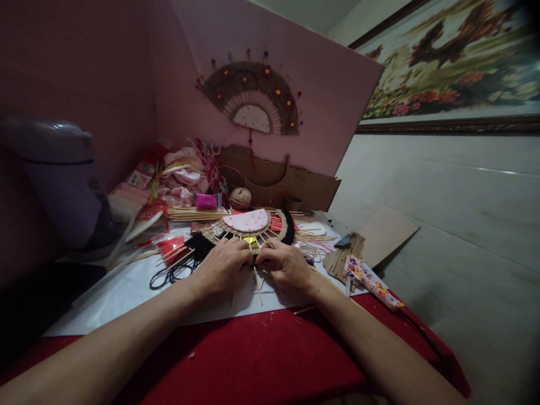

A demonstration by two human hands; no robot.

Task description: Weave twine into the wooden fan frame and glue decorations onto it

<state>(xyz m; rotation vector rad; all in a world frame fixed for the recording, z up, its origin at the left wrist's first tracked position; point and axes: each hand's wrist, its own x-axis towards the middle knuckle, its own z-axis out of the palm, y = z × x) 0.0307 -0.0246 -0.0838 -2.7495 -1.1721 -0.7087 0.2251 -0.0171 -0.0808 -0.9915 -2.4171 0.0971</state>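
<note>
A fan-shaped craft piece (247, 220) lies on white paper, its spotted half-round pad turned away from me and thin sticks fanning out toward me. Black yarn (198, 247) covers part of its outer band, and a loose loop of it trails to the left. My left hand (230, 260) is closed at the near edge of the fan, fingers bent. Close beside it, my right hand (287, 267) pinches at the same edge. What lies between the fingertips is hidden, though black yarn shows near them. Stick ends (258, 287) poke out below the hands.
A glue gun (373, 281) with a flowered cover lies at the right on the red cloth (253, 360). Behind the fan are a twine ball (240, 198), bundled sticks (194, 214) and pink fabric (184, 171). A finished fan (253, 84) hangs on the pink board.
</note>
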